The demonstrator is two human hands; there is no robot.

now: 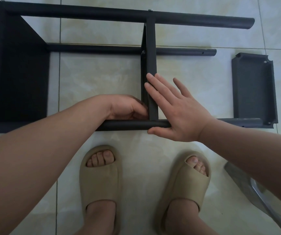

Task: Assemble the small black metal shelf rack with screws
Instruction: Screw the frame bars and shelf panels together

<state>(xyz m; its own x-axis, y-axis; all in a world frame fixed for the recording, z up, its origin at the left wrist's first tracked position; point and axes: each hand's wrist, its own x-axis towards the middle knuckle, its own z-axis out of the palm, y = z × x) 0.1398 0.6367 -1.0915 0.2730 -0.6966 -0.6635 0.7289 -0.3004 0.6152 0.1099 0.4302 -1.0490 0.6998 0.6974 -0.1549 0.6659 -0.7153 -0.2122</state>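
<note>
I see pale glossy floor tiles with thin grout lines under everything. On the tiles at the bottom stand two feet in beige slide sandals, the left sandal and the right sandal. Right of the right sandal, a chrome chair leg slants across the tiles.

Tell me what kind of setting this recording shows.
Probably a home, working on the floor: glossy pale floor tiles, the person's feet in tan slippers, and the black rack lying flat with a loose shelf panel beside it.
</note>
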